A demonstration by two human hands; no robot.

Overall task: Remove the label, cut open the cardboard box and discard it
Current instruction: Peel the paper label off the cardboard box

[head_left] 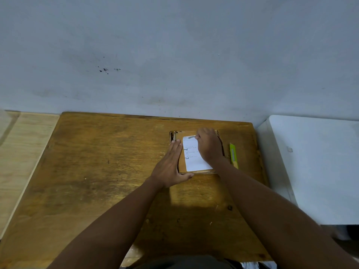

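A flat brown cardboard box [181, 163] lies on the wooden table [108, 171] toward its far right. A white printed label [194, 162] covers most of the box's top. My left hand [171, 166] lies flat with straight fingers against the box's left side, thumb along the near edge. My right hand [208, 145] rests on top of the box over the label's far right part, fingertips at the label's far edge where a grey strip shows. Whether the fingers pinch the label I cannot tell.
A yellow-green utility knife [233, 155] lies on the table just right of the box. A white surface [314, 167] stands to the right of the table, a pale wooden board [21, 152] to the left. A grey wall runs behind.
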